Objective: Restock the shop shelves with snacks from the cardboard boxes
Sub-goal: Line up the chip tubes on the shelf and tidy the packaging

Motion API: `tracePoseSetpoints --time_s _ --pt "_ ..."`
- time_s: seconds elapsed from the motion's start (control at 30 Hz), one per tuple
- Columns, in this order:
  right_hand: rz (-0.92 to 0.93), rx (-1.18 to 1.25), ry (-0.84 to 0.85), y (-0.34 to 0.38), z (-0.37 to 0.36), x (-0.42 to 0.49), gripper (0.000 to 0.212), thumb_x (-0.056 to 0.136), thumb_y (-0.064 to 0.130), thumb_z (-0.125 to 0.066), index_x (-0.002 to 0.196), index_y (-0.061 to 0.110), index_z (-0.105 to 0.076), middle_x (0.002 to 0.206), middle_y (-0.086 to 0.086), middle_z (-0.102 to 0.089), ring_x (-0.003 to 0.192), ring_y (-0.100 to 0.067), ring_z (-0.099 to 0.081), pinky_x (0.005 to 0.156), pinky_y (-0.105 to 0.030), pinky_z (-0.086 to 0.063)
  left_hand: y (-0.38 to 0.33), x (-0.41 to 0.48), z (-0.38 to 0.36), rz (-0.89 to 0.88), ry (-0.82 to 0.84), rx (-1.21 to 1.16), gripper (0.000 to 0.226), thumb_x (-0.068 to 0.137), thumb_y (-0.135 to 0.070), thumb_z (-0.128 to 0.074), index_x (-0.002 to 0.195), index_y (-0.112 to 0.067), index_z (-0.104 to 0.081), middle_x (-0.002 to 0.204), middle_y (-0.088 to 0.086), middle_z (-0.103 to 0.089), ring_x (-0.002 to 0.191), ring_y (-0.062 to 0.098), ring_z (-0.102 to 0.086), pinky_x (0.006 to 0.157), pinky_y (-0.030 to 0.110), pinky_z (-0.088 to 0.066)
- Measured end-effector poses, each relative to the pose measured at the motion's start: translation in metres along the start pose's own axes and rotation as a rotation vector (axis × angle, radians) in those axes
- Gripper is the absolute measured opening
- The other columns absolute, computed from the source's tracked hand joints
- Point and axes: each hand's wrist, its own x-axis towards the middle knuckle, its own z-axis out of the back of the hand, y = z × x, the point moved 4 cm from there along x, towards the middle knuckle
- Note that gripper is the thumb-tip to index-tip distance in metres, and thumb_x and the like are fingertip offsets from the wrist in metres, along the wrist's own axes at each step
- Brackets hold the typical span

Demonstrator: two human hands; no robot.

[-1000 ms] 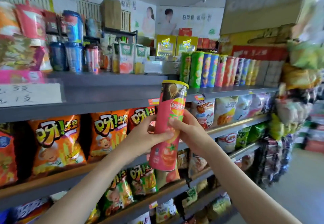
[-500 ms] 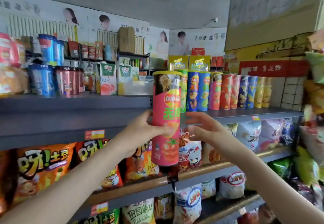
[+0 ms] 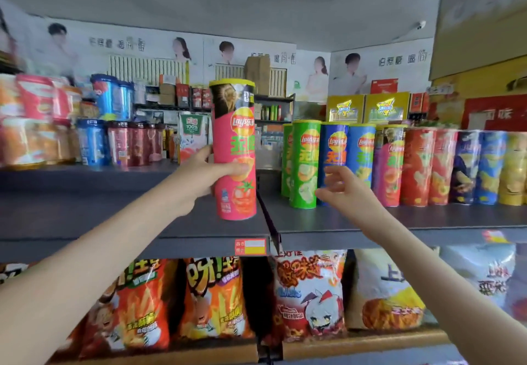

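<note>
Gripped the pink can (image 3: 235, 147) upright in the left hand (image 3: 199, 176), thumb across its front, yellow lid on and contents hidden, base low over the near part of the grey shelf (image 3: 399, 219) just left of the divider (image 3: 268, 216); could not tell whether it touched. Held the right hand (image 3: 345, 190) wide and empty, fingers loosely spread, right of the pink can and in front of the green can (image 3: 303, 165) and blue can (image 3: 333, 147) at the left end of a row of lidded cans. Saw sealed bags (image 3: 214, 296) standing on the lower shelf, under a price tag (image 3: 250, 246).
</note>
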Motion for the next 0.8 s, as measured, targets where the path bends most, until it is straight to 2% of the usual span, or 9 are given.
tracePoseSetpoints --time_s 0.07,0.13,0.2,0.23,0.33,0.5,0.6,0.7,0.8 --pt "0.053 -0.054 -0.026 -0.002 -0.002 0.019 0.051 0.086 0.016 -0.068 0.132 0.013 -0.046 0.113 -0.003 -0.054 0.094 -0.016 -0.056 0.081 -0.033 -0.048 0.004 0.026 -0.005 -0.013 -0.019 0.014 0.058 0.076 -0.021 -0.078 0.126 -0.028 -0.049 0.108 -0.009 -0.064 0.093 0.008 -0.061 0.067 0.026 -0.043" --pt "0.123 -0.091 -0.054 -0.002 -0.002 0.039 0.055 0.086 0.015 -0.069 0.135 0.011 -0.043 0.111 0.0 -0.049 0.097 -0.017 -0.053 0.076 -0.025 -0.041 0.009 0.054 -0.012 -0.013 -0.022 0.023 0.057 0.075 -0.02 -0.079 0.123 -0.027 -0.05 0.106 -0.009 -0.064 0.092 0.008 -0.061 0.07 0.027 -0.044" --pt "0.183 -0.142 -0.093 -0.004 -0.002 0.059 0.062 0.085 0.016 -0.071 0.139 0.011 -0.039 0.116 0.001 -0.046 0.109 -0.019 -0.049 0.082 -0.019 -0.035 0.019 0.083 -0.023 0.012 0.001 0.029 0.052 0.076 -0.017 -0.079 0.118 -0.026 -0.051 0.104 -0.008 -0.064 0.089 0.008 -0.06 0.08 0.032 -0.046" --pt "0.205 -0.161 -0.118 -0.007 -0.003 0.069 0.068 0.084 0.017 -0.072 0.142 0.011 -0.035 0.122 -0.001 -0.044 0.118 -0.02 -0.046 0.089 -0.022 -0.035 0.024 0.096 -0.029 0.023 0.024 0.035 0.049 0.077 -0.015 -0.078 0.116 -0.026 -0.051 0.101 -0.009 -0.063 0.088 0.008 -0.059 0.082 0.033 -0.046" --pt "0.271 -0.182 -0.182 -0.015 -0.005 0.096 0.082 0.083 0.018 -0.073 0.149 0.015 -0.024 0.141 -0.01 -0.036 0.133 -0.026 -0.031 0.108 -0.035 -0.028 0.04 0.132 -0.045 0.032 0.073 0.049 0.049 0.078 -0.012 -0.077 0.119 -0.024 -0.051 0.099 -0.009 -0.063 0.084 0.006 -0.059 0.067 0.028 -0.043" --pt "0.47 -0.309 -0.191 -0.015 -0.008 0.126 0.092 0.078 0.02 -0.078 0.151 0.014 -0.022 0.145 -0.013 -0.033 0.131 -0.022 -0.026 0.11 -0.036 -0.018 0.07 0.174 -0.053 0.048 0.101 0.11 0.057 0.076 -0.018 -0.08 0.125 -0.022 -0.052 0.116 -0.004 -0.066 0.095 0.009 -0.062 0.069 0.028 -0.043" --pt "0.512 -0.388 -0.169 -0.013 -0.009 0.145 0.092 0.078 0.038 -0.073 0.152 0.021 -0.021 0.15 -0.008 -0.03 0.136 -0.024 -0.025 0.107 -0.037 -0.017 0.082 0.189 -0.053 0.059 0.145 0.125 0.063 0.077 -0.021 -0.079 0.131 -0.022 -0.046 0.12 -0.005 -0.065 0.104 0.01 -0.062 0.073 0.028 -0.045" --pt "0.513 -0.446 -0.157 -0.013 -0.01 0.158 0.095 0.068 0.053 -0.056 0.152 0.026 -0.021 0.153 0.0 -0.028 0.139 -0.021 -0.023 0.108 -0.039 -0.015 0.09 0.199 -0.05 0.086 0.17 0.151 0.063 0.08 -0.023 -0.076 0.134 -0.024 -0.043 0.126 -0.005 -0.061 0.112 0.011 -0.058 0.092 0.038 -0.045" --pt "0.588 -0.544 -0.188 -0.017 -0.012 0.165 0.094 0.066 0.058 -0.057 0.149 0.025 -0.029 0.149 0.002 -0.035 0.134 -0.02 -0.028 0.104 -0.038 -0.014 0.096 0.207 -0.048 0.108 0.189 0.174 0.056 0.083 -0.027 -0.073 0.131 -0.03 -0.045 0.124 -0.01 -0.058 0.118 0.014 -0.054 0.106 0.046 -0.038"
